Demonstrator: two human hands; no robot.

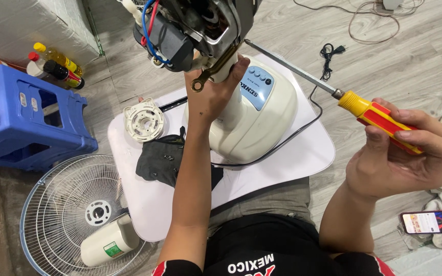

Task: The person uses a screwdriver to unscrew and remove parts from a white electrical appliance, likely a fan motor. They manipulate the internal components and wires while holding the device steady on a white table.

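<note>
While the left hand (215, 89) clamps the neck of the cream plastic fan body (254, 120) just under its exposed motor (190, 30), the right hand (400, 153) is clenched round the red-and-yellow handle of a long steel-shafted screwdriver (333, 92), whose tip reaches into the metal motor housing. The fan body stands tilted on a white rounded board (303, 153), with a dark cloth (162, 156) holding small screws and a white round plastic cap (144, 120) beside it. 1 wire fan guard (62, 204) lies on the floor to the left, near a blue plastic stool (26, 117).

The risks, as I judge them: the long shaft enters at an angle, so the tip could slip off the screw head and jab the red and blue wires (149, 20) or the steadying fingers close by. The tilted body could also twist on the smooth board if the left grasp loosens.
</note>
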